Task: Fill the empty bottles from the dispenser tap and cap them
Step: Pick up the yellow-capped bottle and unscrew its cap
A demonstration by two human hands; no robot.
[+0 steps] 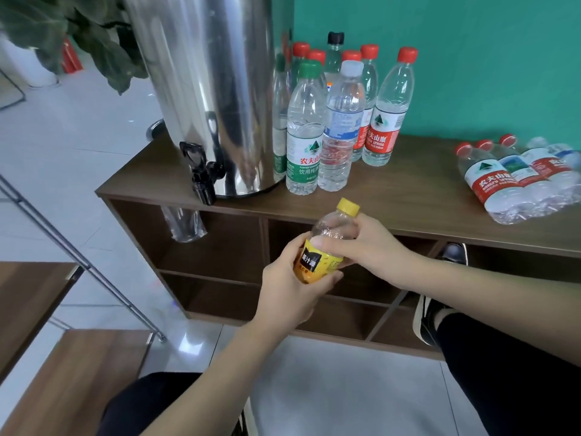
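Hands (292,287) gripping yellow bottle (327,247), brown shelf top (408,196), teal wall (471,58)

wooden shelf unit (408,196), leafy plant (91,36), perhaps artificial, teal wall (471,58)

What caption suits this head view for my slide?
Both hands grip a yellow-capped bottle near the steel dispenser's tap.

Matte teal painted wall (471,58) behind. Glossy pale grey tiled floor (78,121). Dark brown wooden cubby shelf unit, its tabletop (408,196) bare-grained. Large-leaved green potted plant (78,33) upper left.
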